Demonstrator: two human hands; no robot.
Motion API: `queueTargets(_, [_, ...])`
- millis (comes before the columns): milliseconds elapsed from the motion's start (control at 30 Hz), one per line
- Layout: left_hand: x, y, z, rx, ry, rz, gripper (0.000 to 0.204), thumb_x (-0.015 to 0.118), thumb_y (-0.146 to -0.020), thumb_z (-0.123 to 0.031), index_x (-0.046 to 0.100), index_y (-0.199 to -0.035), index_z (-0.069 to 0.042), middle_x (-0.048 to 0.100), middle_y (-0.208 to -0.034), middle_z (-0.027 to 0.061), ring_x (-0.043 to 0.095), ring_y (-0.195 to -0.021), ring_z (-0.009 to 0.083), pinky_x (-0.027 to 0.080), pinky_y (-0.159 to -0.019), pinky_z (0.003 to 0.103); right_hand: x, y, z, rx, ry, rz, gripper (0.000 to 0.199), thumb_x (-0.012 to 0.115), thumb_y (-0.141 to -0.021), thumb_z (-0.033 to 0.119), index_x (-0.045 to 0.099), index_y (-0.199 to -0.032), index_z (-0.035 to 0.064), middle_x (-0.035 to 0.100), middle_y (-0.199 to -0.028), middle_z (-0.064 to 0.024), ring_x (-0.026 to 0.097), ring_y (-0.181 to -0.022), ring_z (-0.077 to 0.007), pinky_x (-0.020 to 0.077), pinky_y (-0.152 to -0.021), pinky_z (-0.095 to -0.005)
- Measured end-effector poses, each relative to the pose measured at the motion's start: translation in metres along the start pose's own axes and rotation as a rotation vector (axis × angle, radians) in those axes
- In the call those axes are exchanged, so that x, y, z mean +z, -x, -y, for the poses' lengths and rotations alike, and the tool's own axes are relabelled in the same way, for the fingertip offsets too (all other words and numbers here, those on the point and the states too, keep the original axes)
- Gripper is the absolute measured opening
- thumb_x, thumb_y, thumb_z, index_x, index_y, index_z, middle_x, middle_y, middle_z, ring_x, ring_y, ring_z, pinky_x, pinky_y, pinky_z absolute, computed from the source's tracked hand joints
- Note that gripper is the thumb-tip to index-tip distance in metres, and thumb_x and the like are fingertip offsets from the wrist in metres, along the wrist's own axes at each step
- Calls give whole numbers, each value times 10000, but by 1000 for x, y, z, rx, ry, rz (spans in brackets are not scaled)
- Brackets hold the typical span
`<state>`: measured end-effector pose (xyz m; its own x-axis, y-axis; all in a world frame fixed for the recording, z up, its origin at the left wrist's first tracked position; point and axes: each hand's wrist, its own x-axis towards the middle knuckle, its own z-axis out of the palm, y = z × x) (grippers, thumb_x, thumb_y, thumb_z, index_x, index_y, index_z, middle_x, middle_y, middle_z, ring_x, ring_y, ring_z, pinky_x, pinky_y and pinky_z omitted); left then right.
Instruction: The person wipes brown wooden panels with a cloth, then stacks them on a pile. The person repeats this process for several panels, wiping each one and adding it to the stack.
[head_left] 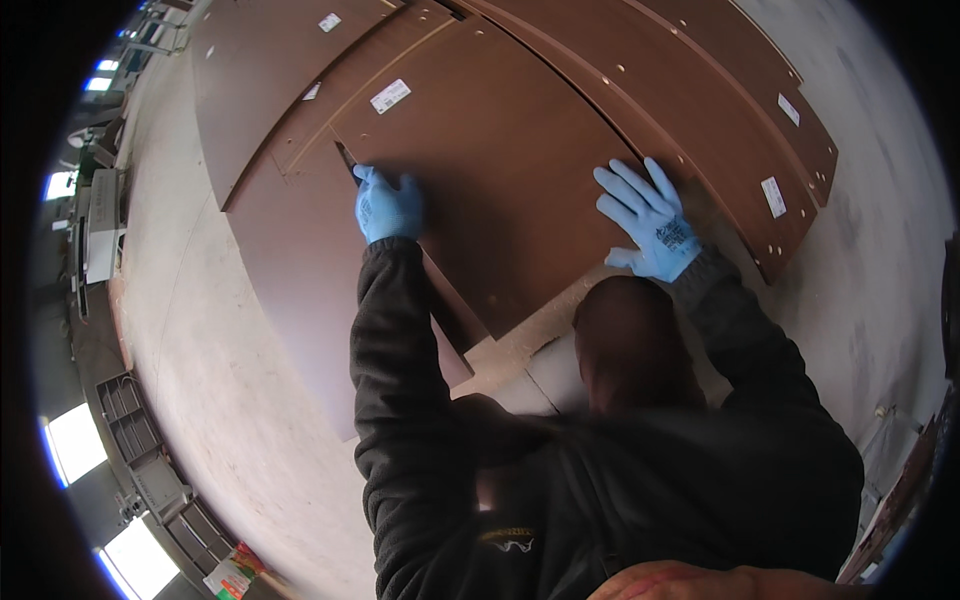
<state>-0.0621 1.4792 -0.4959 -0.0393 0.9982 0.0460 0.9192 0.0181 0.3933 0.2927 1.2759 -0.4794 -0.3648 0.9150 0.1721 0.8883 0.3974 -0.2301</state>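
Observation:
A large brown panel (500,180) with a white label lies on top of other brown boards in front of me. My left hand (388,205), in a light blue glove, is closed on the panel's left edge, beside a narrow dark gap. Its thumb rests on the upper face, and the fingertips are partly hidden at the edge. Gloved the same way, my right hand (648,222) lies open at the panel's right edge, fingers spread and nothing held. The panel's near corner points toward my body.
More brown boards (690,110) with labels and small holes overlap at the far right. Another labelled board (270,80) lies at the far left, and a lower board (300,270) extends nearer me. Grey concrete floor (190,290) surrounds them. Shelves and crates (140,430) line the left side.

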Motion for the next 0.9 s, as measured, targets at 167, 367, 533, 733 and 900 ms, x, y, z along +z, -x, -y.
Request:
queueTargets(167, [-15,9,-22,166,335,-242,600,718,-930,-199,564,-1470,12,601,-1439,293,631,-1290,411,516,-1059,432,8,6,1,51,46,-36,652,848,-767,453,697,-1260,55,442,-1635,-110,360,-1547,-277,177,-1315,-533])
queueTargets(367, [-37,2,-26,485,220,-602,578,740,-912,-139,582,-1448,8,546,-1495,296,562,-1355,453,480,-1104,479,9,7,2,89,82,-14,636,808,-799,497,688,-1245,60,464,-1619,-121,407,-1523,-277,197,-1318,-517])
queueTargets(533, [-12,25,-8,106,3,9,748,767,-898,-387,515,-1495,-14,527,-1487,288,453,-1418,511,343,-1198,599,2,6,-2,68,68,-37,604,859,-758,438,708,-1200,56,491,-1594,-113,443,-1499,-269,207,-1306,-568])
queueTargets(733, [35,42,-6,209,-22,-217,777,717,-930,-390,444,-1569,-40,422,-1560,360,372,-1456,561,254,-1251,593,15,12,-10,36,67,-150,615,862,-745,468,715,-1175,53,506,-1577,-109,448,-1494,-273,222,-1295,-588])
queueTargets(900, [34,43,-14,182,17,-220,743,726,-935,-350,468,-1558,-36,399,-1579,381,380,-1458,555,301,-1238,564,21,34,-26,165,96,-370,711,865,-737,398,623,-1305,46,487,-1608,-126,430,-1507,-330,253,-1268,-596])
